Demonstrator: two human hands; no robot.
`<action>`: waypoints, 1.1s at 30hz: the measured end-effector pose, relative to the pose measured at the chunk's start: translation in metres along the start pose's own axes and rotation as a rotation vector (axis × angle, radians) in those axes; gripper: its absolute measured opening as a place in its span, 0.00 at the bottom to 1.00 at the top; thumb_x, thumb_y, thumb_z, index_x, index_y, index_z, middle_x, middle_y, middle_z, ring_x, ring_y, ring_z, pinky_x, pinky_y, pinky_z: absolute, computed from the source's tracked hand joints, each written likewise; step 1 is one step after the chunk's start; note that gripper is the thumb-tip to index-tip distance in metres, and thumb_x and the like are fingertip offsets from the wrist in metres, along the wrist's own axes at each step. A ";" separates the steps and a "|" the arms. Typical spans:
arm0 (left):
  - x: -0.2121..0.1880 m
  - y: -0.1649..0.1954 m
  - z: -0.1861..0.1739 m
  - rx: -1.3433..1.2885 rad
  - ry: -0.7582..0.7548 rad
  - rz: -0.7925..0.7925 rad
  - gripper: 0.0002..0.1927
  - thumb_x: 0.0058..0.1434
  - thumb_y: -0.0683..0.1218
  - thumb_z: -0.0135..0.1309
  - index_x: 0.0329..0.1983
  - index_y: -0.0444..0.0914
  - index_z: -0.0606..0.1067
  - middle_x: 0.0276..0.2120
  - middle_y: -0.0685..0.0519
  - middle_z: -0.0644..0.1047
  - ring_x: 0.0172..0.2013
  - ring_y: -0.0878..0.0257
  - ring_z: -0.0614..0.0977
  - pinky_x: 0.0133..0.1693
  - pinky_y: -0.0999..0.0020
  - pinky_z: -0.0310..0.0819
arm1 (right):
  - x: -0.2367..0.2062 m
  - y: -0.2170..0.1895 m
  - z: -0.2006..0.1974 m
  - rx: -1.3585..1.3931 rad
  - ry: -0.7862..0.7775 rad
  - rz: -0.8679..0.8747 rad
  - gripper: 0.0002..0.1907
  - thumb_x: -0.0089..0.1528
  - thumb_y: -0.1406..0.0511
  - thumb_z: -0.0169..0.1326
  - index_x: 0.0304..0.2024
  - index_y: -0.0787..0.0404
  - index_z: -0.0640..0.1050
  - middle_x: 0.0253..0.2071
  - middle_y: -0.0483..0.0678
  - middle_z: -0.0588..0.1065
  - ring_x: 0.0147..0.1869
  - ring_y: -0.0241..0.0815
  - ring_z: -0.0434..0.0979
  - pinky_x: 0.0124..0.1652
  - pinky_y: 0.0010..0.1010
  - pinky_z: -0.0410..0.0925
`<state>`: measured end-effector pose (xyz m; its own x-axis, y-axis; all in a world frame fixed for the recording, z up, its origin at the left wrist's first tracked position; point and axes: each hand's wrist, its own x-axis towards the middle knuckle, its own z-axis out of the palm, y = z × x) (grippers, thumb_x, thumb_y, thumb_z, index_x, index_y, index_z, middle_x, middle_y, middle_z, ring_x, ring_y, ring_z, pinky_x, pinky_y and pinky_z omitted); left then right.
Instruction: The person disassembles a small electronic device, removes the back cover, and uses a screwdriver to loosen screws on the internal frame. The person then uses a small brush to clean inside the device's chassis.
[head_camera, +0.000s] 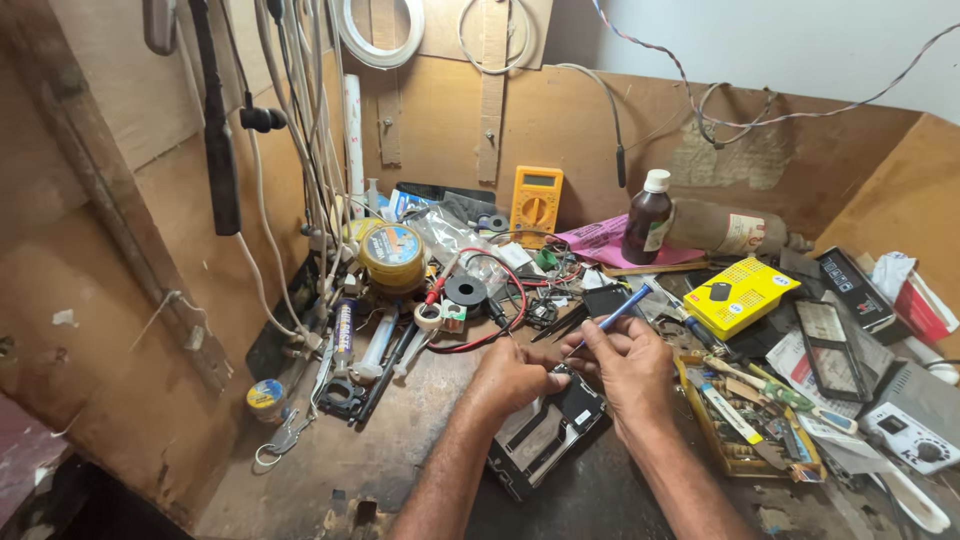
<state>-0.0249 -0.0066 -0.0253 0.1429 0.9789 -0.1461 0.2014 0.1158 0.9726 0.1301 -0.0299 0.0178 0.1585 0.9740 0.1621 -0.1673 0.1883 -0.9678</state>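
Black, flat electronic module (545, 435), tilted; left hand (512, 375) clasps its edge, right hand (628, 368) pinches blue-handled screwdriver (612, 320).

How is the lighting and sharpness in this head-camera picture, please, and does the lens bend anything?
Head view: light is even and soft on the workbench, with no harsh glare; the left hand, the right hand and the blue-handled screwdriver are sharp, while the bottom left corner falls dark. The wide lens bows the wooden beam at the left edge, and the yellow multimeter at the back stays readable in shape.
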 end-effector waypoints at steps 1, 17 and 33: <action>0.000 0.001 0.000 -0.010 -0.002 0.003 0.17 0.48 0.41 0.68 0.43 0.34 0.85 0.35 0.47 0.86 0.35 0.64 0.85 0.40 0.68 0.79 | 0.001 0.002 0.000 -0.014 0.000 -0.003 0.07 0.64 0.69 0.57 0.41 0.67 0.74 0.34 0.55 0.82 0.34 0.41 0.83 0.35 0.29 0.78; 0.003 -0.001 0.002 -0.002 0.014 -0.002 0.15 0.48 0.41 0.69 0.40 0.34 0.85 0.31 0.49 0.85 0.31 0.66 0.83 0.37 0.69 0.77 | 0.003 0.003 -0.005 -0.126 -0.025 0.040 0.09 0.63 0.68 0.57 0.42 0.68 0.75 0.34 0.56 0.83 0.35 0.41 0.84 0.36 0.29 0.77; 0.001 -0.006 0.004 -0.040 0.033 0.062 0.15 0.47 0.40 0.69 0.38 0.32 0.84 0.30 0.49 0.85 0.29 0.66 0.82 0.33 0.68 0.77 | 0.008 -0.009 -0.002 -0.231 -0.092 0.048 0.06 0.63 0.69 0.57 0.39 0.68 0.76 0.32 0.55 0.82 0.32 0.42 0.84 0.32 0.28 0.76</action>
<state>-0.0218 -0.0065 -0.0318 0.1221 0.9893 -0.0802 0.1538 0.0609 0.9862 0.1344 -0.0237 0.0277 0.0647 0.9905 0.1213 0.0564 0.1177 -0.9914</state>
